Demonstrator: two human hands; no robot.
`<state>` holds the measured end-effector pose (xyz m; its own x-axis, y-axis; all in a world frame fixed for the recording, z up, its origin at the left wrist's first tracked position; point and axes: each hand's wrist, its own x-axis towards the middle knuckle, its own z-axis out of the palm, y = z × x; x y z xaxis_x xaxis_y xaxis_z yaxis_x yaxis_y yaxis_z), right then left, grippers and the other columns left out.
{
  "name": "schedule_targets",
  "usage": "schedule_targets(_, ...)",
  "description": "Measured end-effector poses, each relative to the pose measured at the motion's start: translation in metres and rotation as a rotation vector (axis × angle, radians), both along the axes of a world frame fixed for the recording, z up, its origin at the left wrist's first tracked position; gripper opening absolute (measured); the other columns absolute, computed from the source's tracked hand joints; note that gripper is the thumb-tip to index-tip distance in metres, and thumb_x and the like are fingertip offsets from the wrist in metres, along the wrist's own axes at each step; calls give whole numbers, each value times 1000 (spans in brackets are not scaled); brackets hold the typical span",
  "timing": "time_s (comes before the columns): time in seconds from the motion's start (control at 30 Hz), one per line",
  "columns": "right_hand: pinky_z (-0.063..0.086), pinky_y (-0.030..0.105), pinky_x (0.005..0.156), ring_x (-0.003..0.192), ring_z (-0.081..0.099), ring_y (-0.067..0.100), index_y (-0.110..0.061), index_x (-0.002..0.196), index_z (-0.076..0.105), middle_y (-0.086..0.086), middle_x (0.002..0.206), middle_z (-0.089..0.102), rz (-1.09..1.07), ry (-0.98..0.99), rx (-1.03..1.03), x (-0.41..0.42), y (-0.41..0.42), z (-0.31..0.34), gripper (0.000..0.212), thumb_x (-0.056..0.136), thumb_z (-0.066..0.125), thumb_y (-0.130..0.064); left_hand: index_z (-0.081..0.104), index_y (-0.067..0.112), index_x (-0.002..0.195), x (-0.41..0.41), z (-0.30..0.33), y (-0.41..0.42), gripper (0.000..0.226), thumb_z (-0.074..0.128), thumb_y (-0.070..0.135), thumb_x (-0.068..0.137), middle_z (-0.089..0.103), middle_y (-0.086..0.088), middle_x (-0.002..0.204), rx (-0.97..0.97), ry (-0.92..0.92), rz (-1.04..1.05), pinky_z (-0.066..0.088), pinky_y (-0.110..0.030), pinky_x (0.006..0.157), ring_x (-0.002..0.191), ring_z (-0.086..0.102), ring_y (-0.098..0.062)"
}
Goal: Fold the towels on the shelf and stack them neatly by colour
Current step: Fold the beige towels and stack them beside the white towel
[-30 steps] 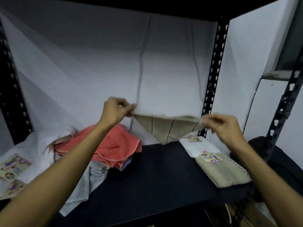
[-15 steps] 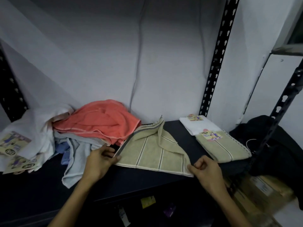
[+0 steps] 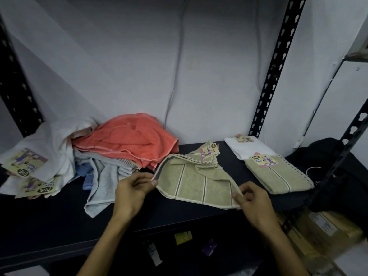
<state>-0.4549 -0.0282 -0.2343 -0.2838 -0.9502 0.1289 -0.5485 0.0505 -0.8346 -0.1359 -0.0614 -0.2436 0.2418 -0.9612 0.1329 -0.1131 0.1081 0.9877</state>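
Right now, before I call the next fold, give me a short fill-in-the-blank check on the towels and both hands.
1. Both hands grip the striped ____ towel lying on the shelf.
2. The left hand holds that towel's ____ edge, the right hand its near right corner.
3. The folded beige towel overlaps a folded ____ towel.
4. On the unfolded pile, the ____ towel lies on top.

Missing words: beige; left; white; orange

At frame centre a beige striped towel (image 3: 196, 181) lies partly folded on the dark shelf (image 3: 59, 222), the left hand (image 3: 132, 191) pinching its left edge and the right hand (image 3: 252, 202) its lower right corner. A coral towel (image 3: 129, 140) tops the crumpled heap at left. At right a folded beige towel (image 3: 278, 176) overlaps a folded white towel (image 3: 249, 148).
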Motion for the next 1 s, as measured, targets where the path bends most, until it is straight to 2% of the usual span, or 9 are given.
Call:
schedule_targets(0.07, 52, 42, 65, 59, 58, 19, -18, 88, 61, 16, 65, 61, 75, -123, -45, 10, 3, 4, 14, 88, 74, -11, 75, 9, 95, -19, 10, 8, 18, 80, -1, 81, 78, -8, 87, -29, 34, -45, 57, -16, 76, 82, 75, -16)
schedule_targets(0.13, 51, 36, 64, 61, 60, 15, -16, 96, 65, 16, 68, 63, 144, -229, -103, 26, 7, 9, 16, 88, 73, -6, 75, 7, 95, -41, 17, 17, 18, 79, -4, 81, 78, -8, 86, -36, 61, -95, 56, -15, 72, 80, 75, -16)
schedule_targets(0.27, 53, 24, 67, 66, 68, 15, -12, 91, 68, 12, 70, 70, 209, -363, -174, 61, 13, 14, 17, 82, 80, -5, 76, 9, 93, -73, 16, 30, 20, 82, -2, 78, 78, -6, 88, -22, 100, -143, 59, -24, 77, 80, 77, -21)
schedule_targets(0.37, 58, 30, 70, 71, 73, 20, -13, 91, 68, 8, 72, 73, 229, -371, -202, 78, 15, 13, 16, 82, 81, -10, 76, 11, 91, -84, 14, 37, 19, 83, 0, 78, 78, -2, 86, -17, 102, -149, 59, -23, 76, 79, 77, -18)
schedule_targets(0.57, 58, 30, 78, 83, 74, 13, -18, 103, 71, -3, 87, 77, 324, -340, -169, 84, 22, 11, 16, 92, 69, -6, 80, 17, 96, -79, 20, 47, 13, 80, 10, 85, 79, 8, 85, -55, -51, -192, 57, -18, 77, 83, 75, -6)
schedule_targets(0.7, 59, 31, 79, 86, 75, 15, -15, 104, 69, 0, 87, 78, 355, -384, -127, 85, 22, 10, 16, 90, 72, -7, 78, 21, 101, -74, 22, 48, 26, 88, 19, 77, 77, 14, 94, -101, -173, -225, 58, -19, 77, 84, 73, -5)
schedule_targets(0.83, 55, 29, 64, 71, 73, 26, -6, 103, 66, 13, 81, 77, 425, -514, -63, 76, 13, 17, 10, 100, 57, -4, 79, 23, 94, -57, 22, 41, 19, 84, 10, 80, 77, 11, 86, -143, -295, -208, 60, -25, 75, 77, 73, -9)
schedule_targets(0.93, 46, 16, 65, 64, 62, 7, -17, 101, 70, 4, 79, 74, 291, -158, -213, 49, -19, 13, 23, 94, 60, 2, 80, 27, 96, -39, 27, 41, 24, 82, 8, 81, 75, 11, 88, -201, -411, -219, 53, -15, 69, 75, 71, -13)
schedule_targets(1.0, 39, 7, 81, 87, 54, 5, -25, 116, 71, -6, 104, 63, 311, 289, -294, 28, -46, 11, 38, 90, 64, 2, 81, 29, 98, -26, 30, 41, 28, 79, 6, 82, 73, 13, 92, -271, -532, -213, 48, -11, 68, 78, 69, -11)
